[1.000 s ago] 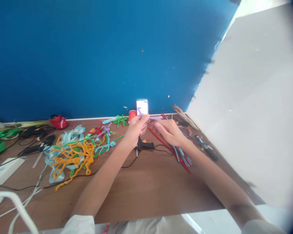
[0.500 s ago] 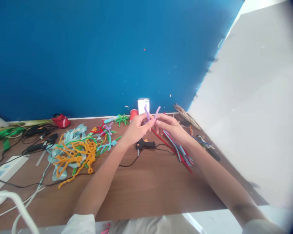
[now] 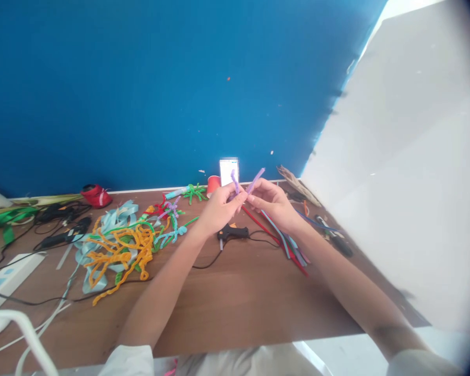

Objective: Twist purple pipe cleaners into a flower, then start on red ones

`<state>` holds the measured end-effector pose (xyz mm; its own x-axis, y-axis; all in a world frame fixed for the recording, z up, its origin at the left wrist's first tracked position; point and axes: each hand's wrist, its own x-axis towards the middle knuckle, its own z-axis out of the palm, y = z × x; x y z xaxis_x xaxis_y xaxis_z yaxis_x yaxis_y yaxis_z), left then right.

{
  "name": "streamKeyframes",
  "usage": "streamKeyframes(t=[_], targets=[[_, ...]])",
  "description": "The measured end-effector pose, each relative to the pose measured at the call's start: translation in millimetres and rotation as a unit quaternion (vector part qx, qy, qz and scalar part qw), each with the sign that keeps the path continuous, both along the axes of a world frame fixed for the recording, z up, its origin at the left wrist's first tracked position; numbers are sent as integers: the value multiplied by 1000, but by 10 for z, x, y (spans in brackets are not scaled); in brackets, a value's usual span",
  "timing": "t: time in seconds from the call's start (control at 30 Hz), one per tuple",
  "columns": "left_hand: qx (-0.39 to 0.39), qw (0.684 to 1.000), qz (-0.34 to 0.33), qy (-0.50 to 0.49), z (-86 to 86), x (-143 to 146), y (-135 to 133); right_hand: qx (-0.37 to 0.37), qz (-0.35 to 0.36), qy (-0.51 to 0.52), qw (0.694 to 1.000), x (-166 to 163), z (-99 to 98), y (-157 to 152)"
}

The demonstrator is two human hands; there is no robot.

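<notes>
Above the far middle of the brown table (image 3: pixel 235 297), my left hand (image 3: pixel 219 208) and my right hand (image 3: pixel 273 202) meet fingertip to fingertip. Both pinch a thin purple pipe cleaner (image 3: pixel 254 181) bent into a V, its two ends sticking up between the fingers. A black glue gun (image 3: pixel 232 233) lies on the table just below my hands. A bundle of red, blue and other coloured pipe cleaners (image 3: pixel 290 244) lies under my right wrist.
An orange, green and pale blue tangle of pipe cleaners and ribbon (image 3: pixel 117 245) covers the left side. Behind stand a phone (image 3: pixel 229 170), a red cup (image 3: pixel 212 184) and a red object (image 3: pixel 96 195). Cables, a second glue gun (image 3: pixel 60 234) and a power strip (image 3: pixel 11 271) lie far left.
My hands rose slightly and the purple pipe cleaner went from lying sideways between them to a V with both ends pointing up.
</notes>
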<state>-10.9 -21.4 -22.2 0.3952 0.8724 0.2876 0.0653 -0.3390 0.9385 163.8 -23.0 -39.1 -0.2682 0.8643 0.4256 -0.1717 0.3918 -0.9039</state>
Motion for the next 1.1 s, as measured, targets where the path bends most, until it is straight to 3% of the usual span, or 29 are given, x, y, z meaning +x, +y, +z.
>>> streamKeyframes(t=[0.13,0.23,0.43,0.67,0.87,1.1], targets=[[-102,992,-21,-78,2,36,20,99,-26,-20,995,-6,-25,-3],[-137,985,-7,-106,4,47,38,101,-75,-43,991,-25,-39,-18],[-53,998,23,-39,-21,29,28,-11,-47,-59,997,-40,-41,8],[6,998,52,38,-73,-30,56,114,-123,-179,969,-25,-55,2],[-8,997,72,10,-103,5,49,240,-211,-273,907,-49,-49,-78],[-107,991,24,-71,-58,70,11,409,-311,-371,774,-54,-128,-75]])
